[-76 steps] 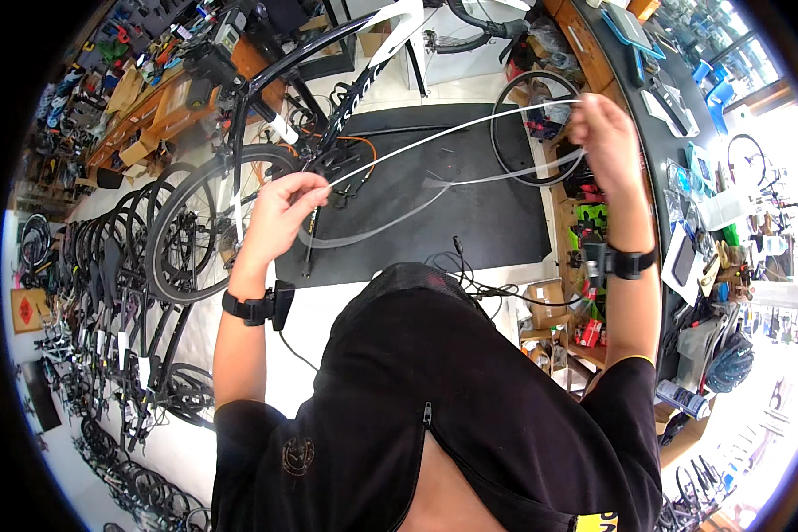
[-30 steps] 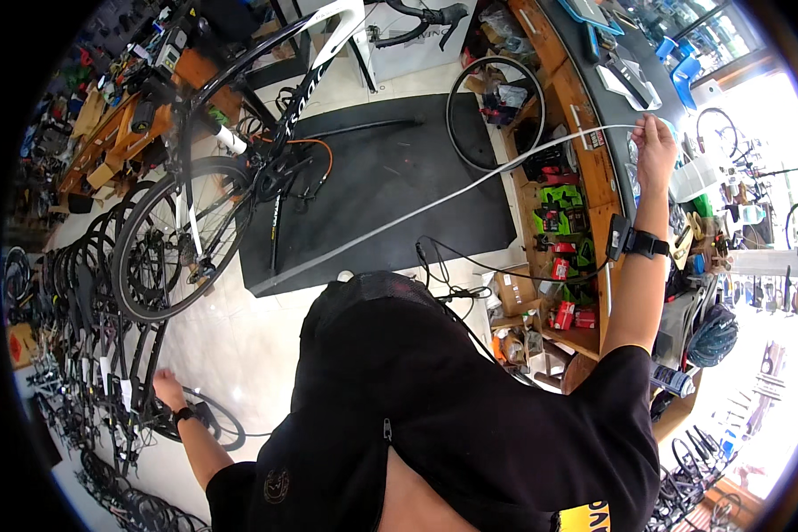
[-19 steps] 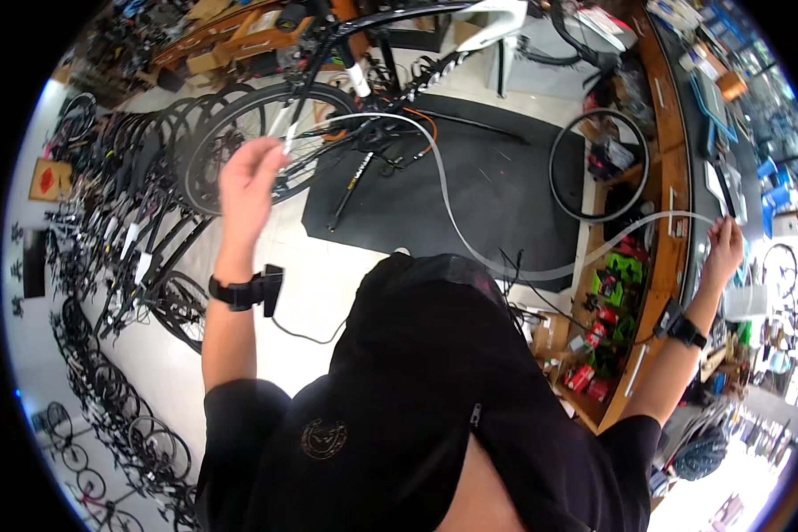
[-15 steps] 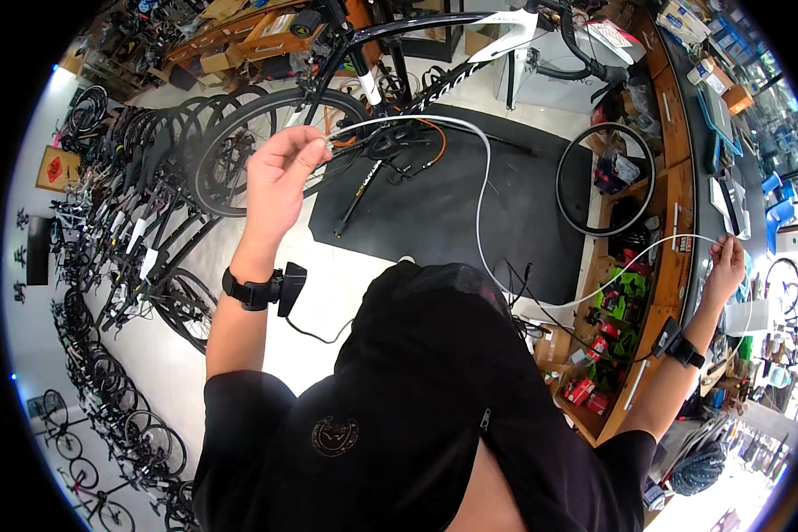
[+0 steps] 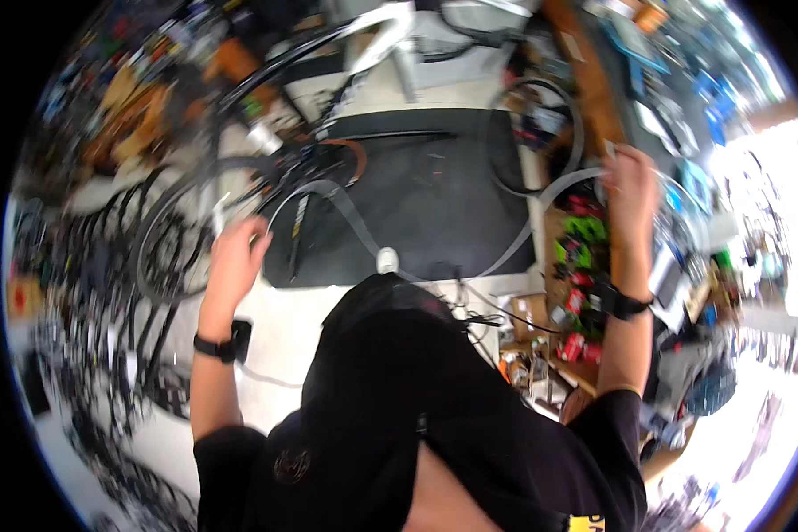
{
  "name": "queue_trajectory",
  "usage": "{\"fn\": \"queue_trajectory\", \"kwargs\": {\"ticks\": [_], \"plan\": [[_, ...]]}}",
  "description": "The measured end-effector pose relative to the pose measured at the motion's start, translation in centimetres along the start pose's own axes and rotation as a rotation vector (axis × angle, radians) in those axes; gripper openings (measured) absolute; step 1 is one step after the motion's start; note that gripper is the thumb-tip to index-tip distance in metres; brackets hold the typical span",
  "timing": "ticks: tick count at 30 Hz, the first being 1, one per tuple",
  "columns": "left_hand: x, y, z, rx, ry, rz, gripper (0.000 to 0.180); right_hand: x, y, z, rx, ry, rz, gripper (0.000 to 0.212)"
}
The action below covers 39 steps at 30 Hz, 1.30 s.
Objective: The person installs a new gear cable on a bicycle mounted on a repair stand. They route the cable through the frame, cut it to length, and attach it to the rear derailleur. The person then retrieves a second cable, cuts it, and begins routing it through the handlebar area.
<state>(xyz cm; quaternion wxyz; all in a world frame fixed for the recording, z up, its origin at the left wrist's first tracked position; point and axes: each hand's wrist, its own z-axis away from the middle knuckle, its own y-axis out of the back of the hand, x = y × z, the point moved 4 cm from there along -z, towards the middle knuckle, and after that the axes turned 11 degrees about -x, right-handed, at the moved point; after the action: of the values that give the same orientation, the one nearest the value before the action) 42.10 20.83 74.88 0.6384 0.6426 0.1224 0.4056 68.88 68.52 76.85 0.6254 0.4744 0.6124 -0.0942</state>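
Note:
A long, thin white cable (image 5: 352, 215) loops between my two hands, smeared by motion. It rises from my left hand (image 5: 235, 266), sags in front of my body and climbs again to my right hand (image 5: 630, 191). At the left, thumb and fingers are pinched on one stretch of the cable, near the rear wheel of a bicycle (image 5: 383, 35). My right fingers are closed round its other stretch beside the workbench, with a short pale end poking up past them. Each wrist wears a black strap (image 5: 215, 348) with a small box.
A dark mat (image 5: 417, 199) covers the floor ahead, with the black-and-white bicycle at its far left. A loose wheel (image 5: 580, 133) leans by the wooden bench (image 5: 592, 84). Green and red packages (image 5: 576, 253) fill a shelf below. Rows of bicycles (image 5: 89, 310) line the left.
My view has shifted and blurred. In the picture, my left hand is lower and further left, and my right hand higher and further left. The cable stays in both hands.

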Motion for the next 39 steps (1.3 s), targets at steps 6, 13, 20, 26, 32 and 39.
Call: {"fn": "queue_trajectory", "kwargs": {"ticks": [6,13,20,26,32,39], "plan": [[11.7,-1.0,-10.0,-0.138,-0.504,0.590,0.041,-7.0,-12.5,-1.0,-0.500,0.278,0.066,0.016],[21.5,0.0,-20.6,-0.533,-0.824,0.842,0.031,-9.4,-20.0,-1.7,-0.774,0.457,0.369,0.008],[22.4,-3.0,-26.2,-0.676,-0.704,0.981,0.027,-7.5,-15.1,-3.3,-0.616,0.182,-0.026,0.031],[27.8,-6.4,-28.6,-0.866,-0.768,0.721,0.027,-2.0,-6.1,-7.0,-0.135,-0.202,-0.745,0.022],[33.2,-10.2,-32.7,-0.919,-0.654,0.713,0.025,3.4,3.0,-11.8,0.011,-0.068,-0.729,0.025],[45.2,-12.7,-36.4,-0.795,-0.552,0.847,0.016,12.4,10.1,-15.2,-0.016,-0.114,-0.856,0.021]]}}
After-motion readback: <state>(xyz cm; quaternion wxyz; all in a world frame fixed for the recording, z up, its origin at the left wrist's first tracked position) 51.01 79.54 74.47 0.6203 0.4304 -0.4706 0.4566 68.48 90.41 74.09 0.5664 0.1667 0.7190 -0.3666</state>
